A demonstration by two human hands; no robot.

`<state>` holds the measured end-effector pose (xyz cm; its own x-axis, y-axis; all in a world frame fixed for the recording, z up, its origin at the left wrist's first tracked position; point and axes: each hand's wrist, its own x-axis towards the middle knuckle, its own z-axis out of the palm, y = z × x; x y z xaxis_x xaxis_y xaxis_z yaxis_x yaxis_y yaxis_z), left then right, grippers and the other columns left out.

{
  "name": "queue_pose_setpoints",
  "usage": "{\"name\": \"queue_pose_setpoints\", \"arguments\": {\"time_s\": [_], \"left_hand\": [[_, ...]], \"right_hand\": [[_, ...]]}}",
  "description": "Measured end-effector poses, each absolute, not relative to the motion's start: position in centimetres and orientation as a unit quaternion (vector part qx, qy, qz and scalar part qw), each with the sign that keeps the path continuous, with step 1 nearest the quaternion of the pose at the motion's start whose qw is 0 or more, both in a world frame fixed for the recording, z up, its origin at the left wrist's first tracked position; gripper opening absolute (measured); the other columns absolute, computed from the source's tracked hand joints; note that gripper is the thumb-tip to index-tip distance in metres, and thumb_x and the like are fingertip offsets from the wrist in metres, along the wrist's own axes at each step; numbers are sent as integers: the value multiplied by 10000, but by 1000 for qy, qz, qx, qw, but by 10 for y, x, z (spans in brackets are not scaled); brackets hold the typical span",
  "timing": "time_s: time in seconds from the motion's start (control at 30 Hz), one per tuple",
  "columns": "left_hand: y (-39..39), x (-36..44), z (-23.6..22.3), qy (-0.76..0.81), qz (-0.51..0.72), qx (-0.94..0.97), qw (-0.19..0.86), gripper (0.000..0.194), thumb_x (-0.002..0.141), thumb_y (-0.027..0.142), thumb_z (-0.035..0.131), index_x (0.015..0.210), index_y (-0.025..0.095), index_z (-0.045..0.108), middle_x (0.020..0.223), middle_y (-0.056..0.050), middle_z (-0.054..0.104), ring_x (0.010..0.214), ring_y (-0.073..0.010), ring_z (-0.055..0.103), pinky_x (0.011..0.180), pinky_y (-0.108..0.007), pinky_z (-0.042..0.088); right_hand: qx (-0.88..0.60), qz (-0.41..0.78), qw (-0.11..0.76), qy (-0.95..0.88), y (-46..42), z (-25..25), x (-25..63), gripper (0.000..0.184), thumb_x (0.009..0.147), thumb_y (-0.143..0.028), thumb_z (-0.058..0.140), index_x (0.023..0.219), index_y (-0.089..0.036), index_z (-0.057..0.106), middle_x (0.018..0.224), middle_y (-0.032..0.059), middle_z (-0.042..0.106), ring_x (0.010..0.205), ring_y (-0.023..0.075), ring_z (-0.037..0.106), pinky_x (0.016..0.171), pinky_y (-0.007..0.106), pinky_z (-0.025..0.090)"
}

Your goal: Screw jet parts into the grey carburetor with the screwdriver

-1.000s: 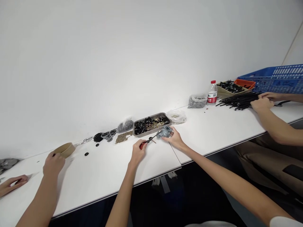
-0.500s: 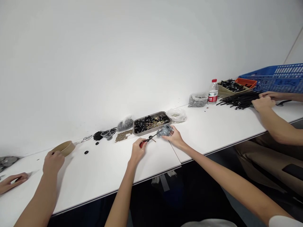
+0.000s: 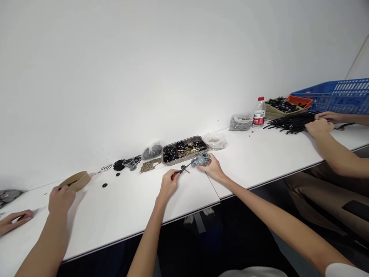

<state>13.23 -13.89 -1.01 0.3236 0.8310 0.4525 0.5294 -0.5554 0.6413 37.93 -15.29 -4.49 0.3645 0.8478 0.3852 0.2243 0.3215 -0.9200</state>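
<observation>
My left hand (image 3: pixel 168 186) is closed round the red handle of a small screwdriver (image 3: pixel 181 171), whose shaft points right into a grey metal part (image 3: pixel 201 159). My right hand (image 3: pixel 212 167) grips that grey part and holds it on the white table (image 3: pixel 259 157). Just behind the part stands a metal tray (image 3: pixel 184 150) filled with black and brass small parts.
Left of the tray lie a pile of brass bits (image 3: pixel 150 165), a grey bag (image 3: pixel 152 151), black rings (image 3: pixel 118 165) and a brown paper bowl (image 3: pixel 76 181). A co-worker's hands (image 3: pixel 60 199) are at the left. Another person's hands (image 3: pixel 320 124) handle black rods (image 3: pixel 291 122) near a bottle (image 3: pixel 259 112) and blue crate (image 3: pixel 337 96).
My hands have stayed on the screwdriver and grey part. The co-worker's hand at the left has drawn back from the paper bowl toward the table's front.
</observation>
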Motion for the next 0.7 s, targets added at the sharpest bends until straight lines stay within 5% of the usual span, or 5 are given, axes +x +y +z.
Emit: {"name": "queue_pose_setpoints", "arguments": {"time_s": [0.37,0.7], "left_hand": [[-173,159,-2,506,401,746,162,199,697,111,662,879,181,622,813,-21,591,717,-156,534,727,-294,422],[-173,163,4,519,376,721,263,199,772,357,665,714,166,663,650,-19,659,598,-142,561,618,-266,426]], "right_hand": [[-589,170,599,-515,-157,-39,383,789,582,-445,834,1246,-143,535,1223,137,605,1058,268,608,933,411,518],[-620,158,567,-519,-158,-37,386,746,591,-410,824,1224,-132,543,1209,129,588,1104,272,568,1003,414,466]]}}
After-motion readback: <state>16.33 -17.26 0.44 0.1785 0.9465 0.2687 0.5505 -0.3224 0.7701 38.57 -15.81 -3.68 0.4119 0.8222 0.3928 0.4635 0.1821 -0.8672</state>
